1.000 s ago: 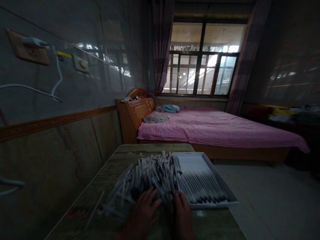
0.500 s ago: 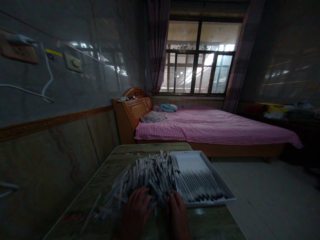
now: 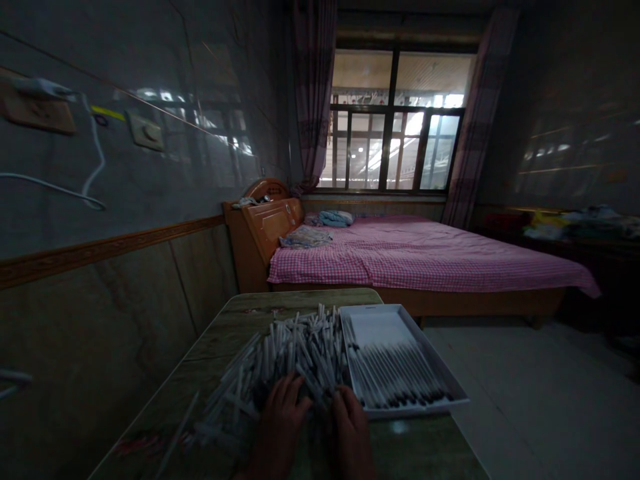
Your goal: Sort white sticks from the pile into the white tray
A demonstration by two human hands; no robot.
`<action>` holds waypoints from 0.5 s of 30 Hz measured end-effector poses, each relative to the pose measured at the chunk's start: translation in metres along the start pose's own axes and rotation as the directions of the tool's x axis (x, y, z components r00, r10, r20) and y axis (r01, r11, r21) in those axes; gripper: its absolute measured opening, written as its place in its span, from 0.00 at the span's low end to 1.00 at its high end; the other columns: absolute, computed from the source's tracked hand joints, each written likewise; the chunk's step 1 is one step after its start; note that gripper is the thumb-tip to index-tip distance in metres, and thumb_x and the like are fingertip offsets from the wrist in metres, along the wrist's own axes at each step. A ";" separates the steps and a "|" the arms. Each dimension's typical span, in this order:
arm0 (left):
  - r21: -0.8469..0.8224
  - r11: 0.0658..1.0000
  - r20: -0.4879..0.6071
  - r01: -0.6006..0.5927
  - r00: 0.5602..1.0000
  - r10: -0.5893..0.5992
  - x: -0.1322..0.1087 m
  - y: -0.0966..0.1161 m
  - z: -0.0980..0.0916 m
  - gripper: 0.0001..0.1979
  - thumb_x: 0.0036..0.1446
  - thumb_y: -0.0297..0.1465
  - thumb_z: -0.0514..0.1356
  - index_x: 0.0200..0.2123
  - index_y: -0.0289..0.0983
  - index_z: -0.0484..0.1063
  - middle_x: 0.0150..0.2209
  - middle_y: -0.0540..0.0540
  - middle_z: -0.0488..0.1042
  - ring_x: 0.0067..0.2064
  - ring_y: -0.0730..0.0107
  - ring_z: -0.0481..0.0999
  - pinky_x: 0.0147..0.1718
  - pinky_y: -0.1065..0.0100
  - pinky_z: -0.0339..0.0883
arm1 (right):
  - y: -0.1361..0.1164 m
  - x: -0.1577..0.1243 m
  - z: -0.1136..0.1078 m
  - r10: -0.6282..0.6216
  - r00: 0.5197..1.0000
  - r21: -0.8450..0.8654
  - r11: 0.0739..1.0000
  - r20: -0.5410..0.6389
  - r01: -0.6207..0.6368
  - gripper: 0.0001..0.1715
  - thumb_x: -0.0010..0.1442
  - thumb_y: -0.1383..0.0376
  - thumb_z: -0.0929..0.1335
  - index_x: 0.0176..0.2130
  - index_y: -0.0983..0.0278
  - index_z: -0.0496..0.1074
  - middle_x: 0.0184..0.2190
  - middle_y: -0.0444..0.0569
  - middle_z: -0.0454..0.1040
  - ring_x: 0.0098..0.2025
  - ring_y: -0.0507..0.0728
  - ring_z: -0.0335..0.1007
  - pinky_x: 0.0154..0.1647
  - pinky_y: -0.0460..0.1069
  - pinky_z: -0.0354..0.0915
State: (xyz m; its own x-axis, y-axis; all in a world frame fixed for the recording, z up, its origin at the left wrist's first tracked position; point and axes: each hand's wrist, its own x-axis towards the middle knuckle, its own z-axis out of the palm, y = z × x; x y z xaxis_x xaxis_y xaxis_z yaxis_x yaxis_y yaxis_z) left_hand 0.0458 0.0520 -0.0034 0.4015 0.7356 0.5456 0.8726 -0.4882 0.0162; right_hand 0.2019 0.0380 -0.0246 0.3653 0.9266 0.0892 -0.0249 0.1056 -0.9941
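A heap of thin, pale, pen-like sticks (image 3: 300, 343) lies loosely on the small table, some with dark parts. At the near side of the heap is my left hand (image 3: 284, 410), its fingers bent down among the sticks and the thumb towards the right. My right hand (image 3: 349, 417) is beside it, closed, near the lower left corner of a shallow white box (image 3: 380, 325). What the fingertips of either hand hold is too dark to make out. Inside the box similar sticks (image 3: 397, 373) lie side by side in a slanting row, dark ends towards me.
The table (image 3: 200, 367) has a marbled green top, with a lone stick (image 3: 177, 430) at its left. A bed (image 3: 425, 260) with a pink checked cover stands behind it. The tiled wall (image 3: 135, 300) runs along the left; floor (image 3: 505, 373) shows at right.
The view has shifted slightly. My left hand's thumb points a little more to the right, and my right hand has moved slightly left, away from the box. The heap and box look unchanged.
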 end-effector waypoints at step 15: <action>-0.854 -0.438 0.520 0.280 0.489 -0.701 -0.007 -0.028 -0.048 0.28 0.37 0.42 0.75 0.45 0.44 0.78 0.34 0.50 0.85 0.35 0.60 0.84 0.31 0.66 0.77 | -0.009 -0.030 0.006 -0.152 0.979 -0.139 0.975 0.137 0.171 0.37 0.59 0.31 0.61 0.37 0.55 0.82 0.32 0.47 0.82 0.38 0.61 0.77 0.41 0.50 0.68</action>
State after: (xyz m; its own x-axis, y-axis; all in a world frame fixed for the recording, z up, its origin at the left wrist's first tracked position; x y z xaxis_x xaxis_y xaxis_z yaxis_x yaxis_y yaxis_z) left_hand 0.0050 0.0378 0.0330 -0.2707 0.9457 -0.1800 -0.5080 0.0186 0.8612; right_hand 0.1852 0.0114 -0.0175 0.2335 0.9405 0.2470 0.1676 0.2113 -0.9629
